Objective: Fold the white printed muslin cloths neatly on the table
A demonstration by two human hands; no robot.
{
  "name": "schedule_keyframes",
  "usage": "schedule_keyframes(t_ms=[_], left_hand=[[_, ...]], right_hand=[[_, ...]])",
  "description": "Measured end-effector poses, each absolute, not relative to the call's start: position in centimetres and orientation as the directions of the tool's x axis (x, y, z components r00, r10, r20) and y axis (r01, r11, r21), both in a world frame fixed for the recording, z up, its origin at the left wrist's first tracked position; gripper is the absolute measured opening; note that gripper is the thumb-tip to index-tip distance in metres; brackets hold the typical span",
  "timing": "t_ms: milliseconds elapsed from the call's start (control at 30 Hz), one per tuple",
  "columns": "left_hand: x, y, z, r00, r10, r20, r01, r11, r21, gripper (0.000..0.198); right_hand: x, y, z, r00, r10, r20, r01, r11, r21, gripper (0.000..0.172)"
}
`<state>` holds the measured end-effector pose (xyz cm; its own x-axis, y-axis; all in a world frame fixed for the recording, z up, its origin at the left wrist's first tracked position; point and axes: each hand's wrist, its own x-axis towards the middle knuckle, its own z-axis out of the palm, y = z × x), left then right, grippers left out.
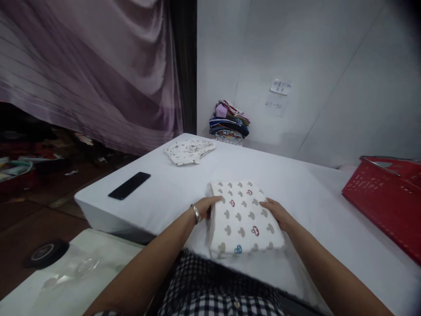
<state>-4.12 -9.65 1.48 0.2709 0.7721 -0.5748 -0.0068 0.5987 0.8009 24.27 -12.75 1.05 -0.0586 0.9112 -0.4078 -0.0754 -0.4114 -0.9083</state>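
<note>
A folded white cloth (243, 221) printed with grey, red and blue mushrooms lies at the near edge of the white-covered table. My left hand (208, 205) grips its left side, thumb on top and the other fingers hidden under or behind the edge. On the opposite side, my right hand (276, 211) holds the right edge with its thumb over the print; its remaining fingers are mostly hidden. Farther back sits a white garment (189, 151) with a small dark print, loosely folded and apart from both hands.
A black phone (129, 185) lies on the table (164, 206) at left. A red basket (388, 202) stands at the right. Stacked folded clothes (229, 123) rest at the back against the wall. A purple curtain (108, 66) hangs at left, above a cluttered floor.
</note>
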Motion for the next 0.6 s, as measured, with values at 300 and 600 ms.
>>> schedule_keyframes(t_ms=[300,600], left_hand=[[-3.9,-11.4,1.3,0.406,0.777,-0.482,-0.167,0.581,0.796,0.056],[-4.1,-11.9,0.1,0.469,0.695,-0.545,-0.224,0.691,0.688,0.040]], right_hand=[[24.8,-12.8,0.5,-0.046,0.922,-0.385,-0.070,-0.388,-0.919,0.043],[26.3,-11.2,1.2,0.003,0.947,-0.320,0.074,-0.319,-0.945,0.067]])
